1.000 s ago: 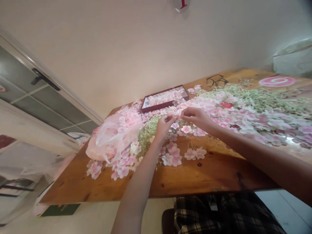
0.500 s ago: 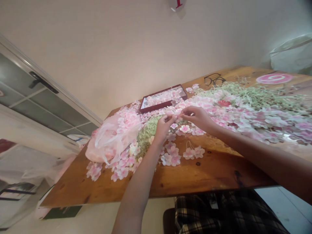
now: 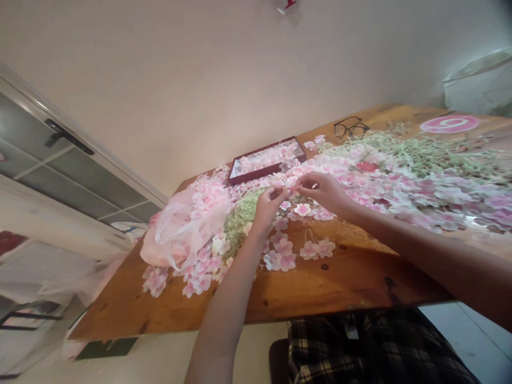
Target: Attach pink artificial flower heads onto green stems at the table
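Observation:
Above the middle of the wooden table (image 3: 360, 277), my left hand (image 3: 269, 204) and my right hand (image 3: 320, 191) meet nearly fingertip to fingertip. Both are closed in a pinch on a small pink artificial flower (image 3: 290, 191), which their fingers partly hide. Just below them lie loose artificial flowers (image 3: 303, 209) and a flower cluster (image 3: 283, 248). A pair of flowers on thin stems (image 3: 317, 248) rests to the right of that cluster. Beside my left hand is a heap of pale green stems (image 3: 242, 216).
A dark red box (image 3: 256, 175) of blossoms stands by the wall. Left is a sheer plastic bag (image 3: 176, 229) of pink flowers. A long pile of blossoms (image 3: 424, 197) and green sprigs (image 3: 440, 152) covers the right side. Glasses (image 3: 352, 129) and a pink round disc (image 3: 450, 124) lie behind.
Both hands stay pinched at nearly the same spot, with only slight finger movement. The view has shifted a little; the things on the table look unchanged.

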